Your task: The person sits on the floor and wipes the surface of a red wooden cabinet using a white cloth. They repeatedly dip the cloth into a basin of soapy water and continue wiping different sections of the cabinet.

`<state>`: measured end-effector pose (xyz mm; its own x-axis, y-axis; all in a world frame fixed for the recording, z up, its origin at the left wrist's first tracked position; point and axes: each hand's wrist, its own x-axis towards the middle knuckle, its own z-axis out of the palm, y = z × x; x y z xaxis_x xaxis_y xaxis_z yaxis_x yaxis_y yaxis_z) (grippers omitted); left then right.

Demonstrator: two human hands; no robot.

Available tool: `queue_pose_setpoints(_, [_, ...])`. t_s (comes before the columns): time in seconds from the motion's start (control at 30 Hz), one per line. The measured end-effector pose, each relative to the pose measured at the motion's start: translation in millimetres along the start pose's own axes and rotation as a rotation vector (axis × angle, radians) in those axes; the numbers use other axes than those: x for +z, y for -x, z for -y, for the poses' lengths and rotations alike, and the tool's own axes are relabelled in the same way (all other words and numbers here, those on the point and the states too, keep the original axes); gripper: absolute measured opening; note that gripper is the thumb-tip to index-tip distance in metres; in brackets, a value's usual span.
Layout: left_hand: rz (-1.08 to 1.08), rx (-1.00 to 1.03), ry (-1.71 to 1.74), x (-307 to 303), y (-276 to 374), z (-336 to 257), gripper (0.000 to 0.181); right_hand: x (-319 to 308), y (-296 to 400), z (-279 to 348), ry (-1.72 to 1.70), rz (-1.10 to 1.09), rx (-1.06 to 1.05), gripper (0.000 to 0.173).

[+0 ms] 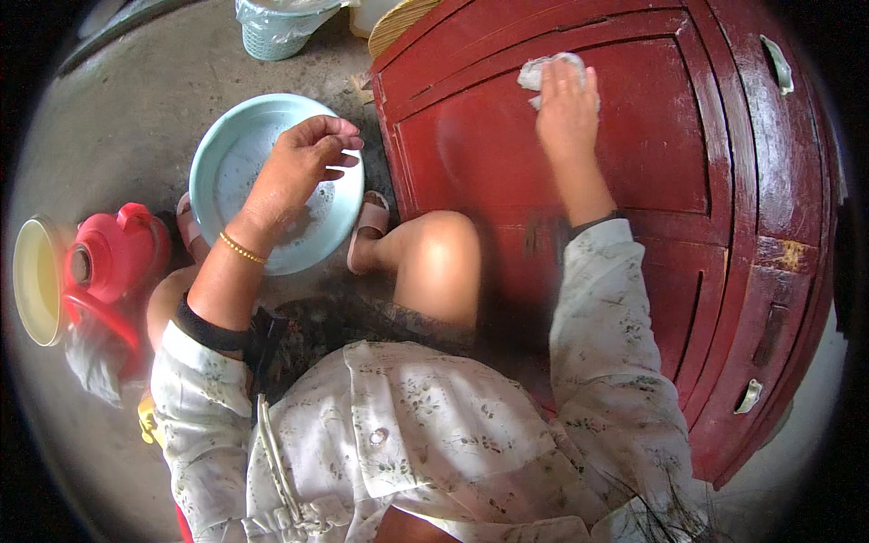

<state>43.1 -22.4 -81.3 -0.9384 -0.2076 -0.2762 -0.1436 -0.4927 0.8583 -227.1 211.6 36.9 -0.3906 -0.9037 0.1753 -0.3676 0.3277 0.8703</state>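
Note:
My right hand (569,108) presses a white cloth (536,73) against the upper door panel of a red wooden cabinet (645,136). Part of the cloth is hidden under my palm and fingers. Over a light-blue plastic basin (207,159) hangs my left hand (322,151), its fingers loosely bent and apart, with nothing seen in them. Suds or bubbles float on the water (241,173) in the basin, which stands on the floor between my feet.
A red thermos-like jug (102,258) and a pale yellow bucket (37,282) are at the left. A lined light-blue wastebasket (271,34) stands beyond the basin. White handles (777,64) project from the cabinet's drawers. My knee (441,258) is close beside the cabinet front.

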Motion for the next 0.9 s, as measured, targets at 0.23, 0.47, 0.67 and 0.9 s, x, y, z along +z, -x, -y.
queue_pose_setpoints(0.23, [0.000, 0.012, 0.009, -2.9, -1.2, 2.0, 0.019, 32.8, 83.2, 129.6, -0.079, 0.584, -0.487, 0.051])
queue_pose_setpoints(0.47, [-0.011, 0.032, 0.021, -6.6, -0.8, -2.3, 0.019, 25.6, 77.9, 98.6, -0.228, 0.610, -0.502, 0.045])
queue_pose_setpoints(0.67, [0.008, 0.028, 0.003, -11.1, 3.8, 1.6, 0.020, -38.4, 50.8, -19.1, 0.050, 0.364, -0.290, 0.045])
queue_pose_setpoints(0.9, [0.003, -0.015, -0.035, -9.1, -0.1, 9.9, 0.020, -98.5, 55.2, -116.0, 0.061, 0.173, -0.183, 0.046])
